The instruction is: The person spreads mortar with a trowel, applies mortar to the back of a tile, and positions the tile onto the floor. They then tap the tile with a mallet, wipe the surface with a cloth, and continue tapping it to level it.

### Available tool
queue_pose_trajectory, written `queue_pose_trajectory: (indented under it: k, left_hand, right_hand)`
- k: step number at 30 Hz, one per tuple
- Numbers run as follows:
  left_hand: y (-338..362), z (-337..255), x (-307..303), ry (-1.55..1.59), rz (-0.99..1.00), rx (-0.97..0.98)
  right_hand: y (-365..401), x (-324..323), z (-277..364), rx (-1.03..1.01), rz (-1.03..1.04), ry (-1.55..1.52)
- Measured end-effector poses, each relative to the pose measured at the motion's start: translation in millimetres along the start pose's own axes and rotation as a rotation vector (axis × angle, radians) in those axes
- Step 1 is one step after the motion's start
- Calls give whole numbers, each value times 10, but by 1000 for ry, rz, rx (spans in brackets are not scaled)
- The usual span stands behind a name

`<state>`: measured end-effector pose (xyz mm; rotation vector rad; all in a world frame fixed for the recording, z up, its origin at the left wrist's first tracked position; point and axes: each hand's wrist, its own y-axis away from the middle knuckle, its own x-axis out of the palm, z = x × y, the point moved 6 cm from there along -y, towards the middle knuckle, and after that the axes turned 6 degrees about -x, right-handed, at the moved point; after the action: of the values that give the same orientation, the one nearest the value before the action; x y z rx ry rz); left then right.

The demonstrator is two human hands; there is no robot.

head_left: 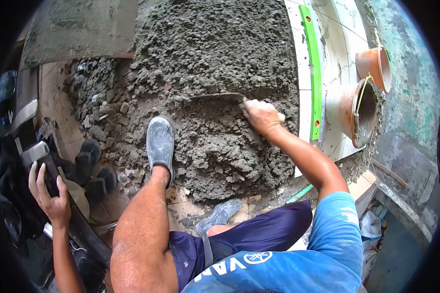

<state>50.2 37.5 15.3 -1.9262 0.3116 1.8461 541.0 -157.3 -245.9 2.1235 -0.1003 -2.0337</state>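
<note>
My right hand point(262, 117) is closed around the handle of a trowel point(215, 95), whose thin blade points left into the grey mortar. Loose, crumbly mortar point(220, 44) spreads above the blade, and a lumpy heap point(225, 161) lies below it. At the left, my left hand point(49, 195) has its fingers apart and rests against a dark frame with a metallic end point(35, 153). My shoe point(160, 141) stands beside the heap, on its left.
A green level point(313, 73) lies on white tiles point(344, 44) at the right. Two orange buckets point(342, 108) point(369, 66) lie tipped beside it. Rubble point(95, 97) and black sandals point(102, 181) are on the left, below a grey board point(78, 29).
</note>
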Motion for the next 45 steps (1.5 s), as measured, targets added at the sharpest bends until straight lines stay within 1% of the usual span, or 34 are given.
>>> queue_pose_trajectory:
  k: [2,3,5,6,7,10,11,13,14,15,17,18,19,21,22,23,25,27,29,30,31,33,35,37,39,41,43,45]
  left_hand:
    - [-14,-8,-24,1,-6,24]
    - [-18,-13,-27,-3,1,22]
    - [-18,-12,-24,8,-5,22]
    - [-26,-7,-27,5,-6,16]
    - [-29,-15,-30,13,-6,32]
    - [-34,-5,-32,2,-3,27]
    - [-29,-10,-32,-7,6,28]
    - [-26,-9,-28,-3,6,28]
    - [-37,-7,-23,-4,3,41]
    - [-29,-7,-23,-8,-3,42]
    - [-9,2,-38,-14,20,32]
    - [-6,14,-27,-7,21,32]
    - [-16,26,-10,-2,17,32]
    - [-10,32,1,-27,35,16]
    - [-22,11,-13,-30,33,27]
    - [-30,-8,-23,-33,35,41]
    - [-35,-12,-23,-35,40,42]
    - [-41,-22,-33,-35,34,44]
    - [-43,-29,-31,-3,38,38]
    - [-42,-23,-27,0,37,39]
    - [-47,-20,-29,-1,40,34]
    - [-49,-31,-36,-21,45,36]
    - [-53,-29,-34,-21,44,47]
    - [-56,-25,-31,-20,38,50]
    - [-56,-32,-39,-13,39,47]
    - [-68,-35,-38,-19,39,40]
    - [-56,-46,-49,-21,37,41]
    - [-52,-33,-38,-16,34,52]
  right_hand:
    - [-17,33,170,-122,-4,-80]
    - [-9,-3,151,-99,70,-54]
    - [32,-180,74,-211,54,7]
    - [66,-283,33,-272,-13,14]
    - [78,-337,-2,-290,-29,34]
    - [-33,-408,-8,-187,-60,61]
    - [-131,-360,55,-121,-24,57]
    - [-98,9,267,-123,129,47]
    - [-65,-58,345,-189,62,0]
    - [-60,-94,333,-197,67,-25]
    - [-30,-197,254,-261,146,12]
    - [-24,-313,229,-303,79,14]
    - [-44,-376,221,-303,77,18]
    - [-84,-565,229,-236,55,-9]
    - [-138,-640,300,-133,99,-58]
    - [-216,-738,434,5,199,-142]
    - [-160,-746,761,3,196,-452]
    - [-145,-769,1123,168,387,-757]
    - [-263,-881,1397,202,286,-859]
    - [-299,-724,1461,317,254,-869]
    - [-388,-635,1531,319,199,-795]
    - [-523,-326,1724,505,245,-762]
    - [-546,-340,2042,452,210,-813]
    - [-528,-578,2145,342,244,-900]
    - [-500,-619,2091,418,193,-921]
    - [-556,-551,1907,503,101,-822]
    - [-493,-292,1929,542,128,-805]
    - [-369,-177,2178,441,247,-843]
